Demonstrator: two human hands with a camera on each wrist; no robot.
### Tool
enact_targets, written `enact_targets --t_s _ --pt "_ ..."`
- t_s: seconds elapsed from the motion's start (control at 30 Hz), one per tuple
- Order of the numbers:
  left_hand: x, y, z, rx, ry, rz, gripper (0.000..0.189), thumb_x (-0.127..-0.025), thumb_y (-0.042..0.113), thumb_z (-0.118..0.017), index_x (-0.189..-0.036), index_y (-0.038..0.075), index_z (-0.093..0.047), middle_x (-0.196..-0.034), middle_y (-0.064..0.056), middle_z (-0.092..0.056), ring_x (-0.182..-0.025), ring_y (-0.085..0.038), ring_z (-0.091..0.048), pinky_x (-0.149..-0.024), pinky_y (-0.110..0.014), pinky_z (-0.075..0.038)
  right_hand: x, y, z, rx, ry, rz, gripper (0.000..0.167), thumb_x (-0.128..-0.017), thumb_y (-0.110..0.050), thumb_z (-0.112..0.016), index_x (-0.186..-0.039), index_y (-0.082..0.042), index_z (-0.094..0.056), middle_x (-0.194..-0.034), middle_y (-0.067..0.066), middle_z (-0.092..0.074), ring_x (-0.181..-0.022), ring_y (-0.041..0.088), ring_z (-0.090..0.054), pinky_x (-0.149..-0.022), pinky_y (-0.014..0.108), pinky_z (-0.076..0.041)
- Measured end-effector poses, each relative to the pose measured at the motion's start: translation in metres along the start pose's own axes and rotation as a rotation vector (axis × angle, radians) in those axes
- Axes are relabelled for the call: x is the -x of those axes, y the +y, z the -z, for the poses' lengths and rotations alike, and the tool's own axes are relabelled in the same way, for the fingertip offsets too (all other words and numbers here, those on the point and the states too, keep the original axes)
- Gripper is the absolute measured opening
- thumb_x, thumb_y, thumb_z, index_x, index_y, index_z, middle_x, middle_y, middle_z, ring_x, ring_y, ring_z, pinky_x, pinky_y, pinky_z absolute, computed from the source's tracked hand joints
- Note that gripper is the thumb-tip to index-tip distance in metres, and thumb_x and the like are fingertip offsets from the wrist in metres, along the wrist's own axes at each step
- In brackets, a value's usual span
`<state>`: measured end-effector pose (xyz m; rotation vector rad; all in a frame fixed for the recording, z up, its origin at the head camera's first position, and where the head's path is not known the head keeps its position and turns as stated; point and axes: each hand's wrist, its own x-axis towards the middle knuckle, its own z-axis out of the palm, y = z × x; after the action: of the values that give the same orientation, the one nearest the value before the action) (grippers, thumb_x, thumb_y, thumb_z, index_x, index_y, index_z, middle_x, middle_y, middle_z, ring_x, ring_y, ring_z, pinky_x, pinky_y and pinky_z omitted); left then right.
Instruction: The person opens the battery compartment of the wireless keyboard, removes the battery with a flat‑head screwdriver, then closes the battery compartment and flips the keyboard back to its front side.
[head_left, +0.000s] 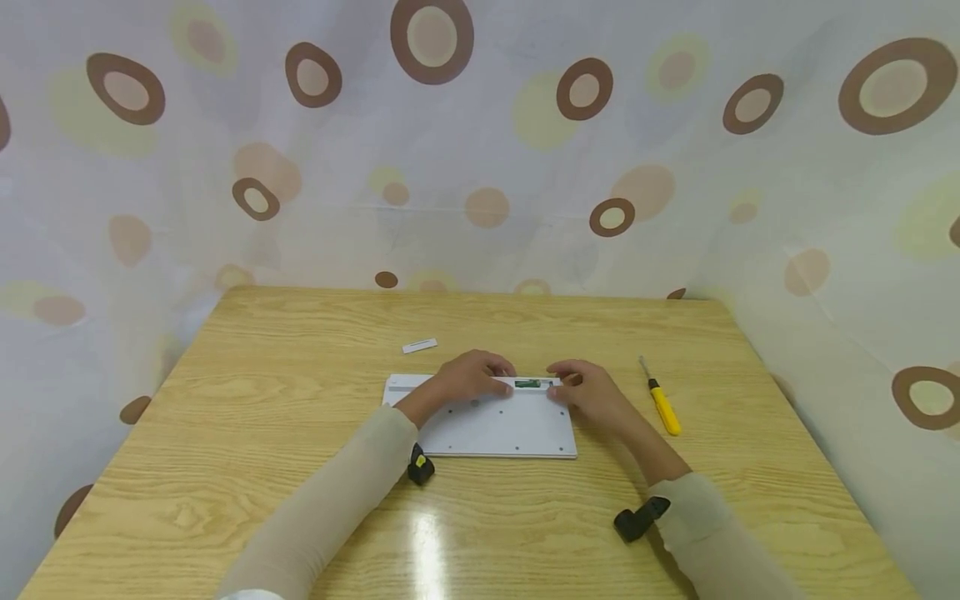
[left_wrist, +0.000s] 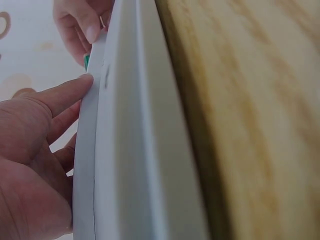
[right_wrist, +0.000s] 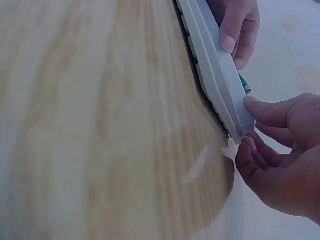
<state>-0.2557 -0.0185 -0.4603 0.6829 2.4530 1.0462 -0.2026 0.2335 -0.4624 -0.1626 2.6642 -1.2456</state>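
Note:
A white keyboard (head_left: 498,435) lies face down on the table, dark screw spots on its underside. Along its far edge a battery compartment is uncovered, and a green battery (head_left: 527,384) shows there; a silver battery end sticks up in the right wrist view. My left hand (head_left: 471,375) grips the far edge left of the compartment, thumb on the underside and fingers behind. At the far right corner, my right hand (head_left: 594,396) pinches the edge, its thumb beside the battery. In the right wrist view the keycaps (right_wrist: 200,75) face the wood.
On the wooden table (head_left: 300,367), a small white cover strip (head_left: 419,346) lies behind the keyboard. A screwdriver with a yellow handle (head_left: 665,412) lies to the right, tip pointing away. A patterned curtain (head_left: 480,167) hangs behind and at both sides.

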Motion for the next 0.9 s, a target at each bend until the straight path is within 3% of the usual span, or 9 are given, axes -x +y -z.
enact_targets --t_s 0.2,0.5,0.67,0.9 --pt "-0.001 0.0 0.0 0.012 -0.004 -0.003 0.028 -0.094 0.031 -0.072 -0.121 0.023 -0.071 -0.115 0.002 -0.066 -0.095 -0.015 -0.058 -0.081 -0.031 -0.047 -0.003 -0.003 0.0 -0.006 0.003 -0.013 0.032 -0.097 -0.021 -0.068 -0.128 -0.011 -0.067 -0.131 0.013 -0.06 -0.109 0.028 -0.056 -0.091 0.039 -0.048" --pt "-0.009 0.009 -0.004 0.072 -0.016 -0.057 0.025 -0.094 0.025 -0.071 -0.118 0.018 -0.072 -0.118 0.002 -0.069 -0.105 -0.017 -0.061 -0.092 -0.037 -0.049 -0.004 -0.001 0.0 -0.021 -0.014 -0.015 0.032 -0.097 -0.022 -0.069 -0.127 -0.01 -0.068 -0.129 0.014 -0.06 -0.106 0.027 -0.056 -0.089 0.037 -0.048" --pt "-0.016 0.016 -0.01 0.005 -0.014 -0.05 0.018 -0.094 0.026 -0.072 -0.111 0.021 -0.075 -0.119 0.002 -0.07 -0.116 -0.019 -0.061 -0.098 -0.041 -0.047 -0.004 -0.001 0.0 -0.037 -0.016 -0.011 0.032 -0.096 -0.022 -0.069 -0.127 -0.011 -0.068 -0.129 0.013 -0.061 -0.107 0.027 -0.057 -0.09 0.038 -0.048" --pt "-0.021 0.02 -0.019 -0.079 0.015 -0.023 0.015 -0.093 0.028 -0.073 -0.107 0.024 -0.074 -0.119 0.003 -0.069 -0.115 -0.019 -0.062 -0.1 -0.044 -0.045 -0.005 0.001 0.001 -0.047 -0.017 -0.018 0.033 -0.096 -0.022 -0.07 -0.127 -0.011 -0.068 -0.131 0.013 -0.06 -0.108 0.027 -0.057 -0.09 0.038 -0.049"
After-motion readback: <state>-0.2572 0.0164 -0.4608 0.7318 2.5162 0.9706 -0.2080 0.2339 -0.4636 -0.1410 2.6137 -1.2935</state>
